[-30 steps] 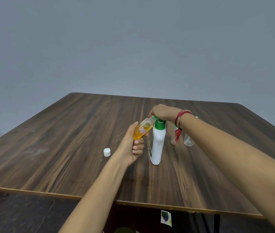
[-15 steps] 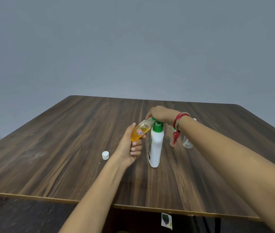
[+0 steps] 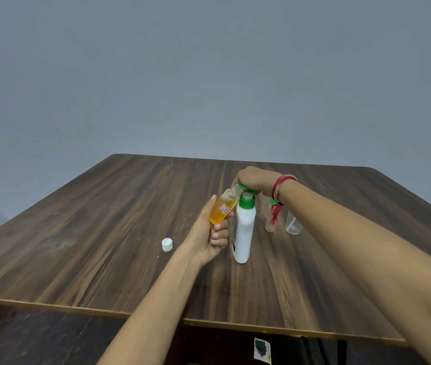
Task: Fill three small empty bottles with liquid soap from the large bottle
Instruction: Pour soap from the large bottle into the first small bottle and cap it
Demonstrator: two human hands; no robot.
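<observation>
Left grip: left grip [image 3: 207,233] is curled round the small bottle [image 3: 222,210], thumb on its far-left side, fingers wrapped under it. Same hold as a second ago.
Cap: white cap [image 3: 167,245] lies on the worktop [image 3: 103,233], well left of that grip and untouched throughout.
Small bottle: tilted, off the worktop, mouth up against the pump head [image 3: 242,187]. Orange soap fills most of the body, frothy near the shoulder. Level looks a touch higher than a second ago; too small a change to be sure.
Large bottle: large bottle [image 3: 243,233] stands upright on the worktop, just right of the left grip, not shifted.
Right grip: right grip [image 3: 252,177] is curled over the pump head from above, red thread [image 3: 278,188] at the wrist. Pump stroke position unclear.
Spares: two empty bottles [image 3: 269,227] [image 3: 293,225] stand behind the right wrist, both clear, no soap.
Meaning: first fill is nearly done, I judge. Overflow is the risk if pumping goes on. Two fills remain, plus capping.
</observation>
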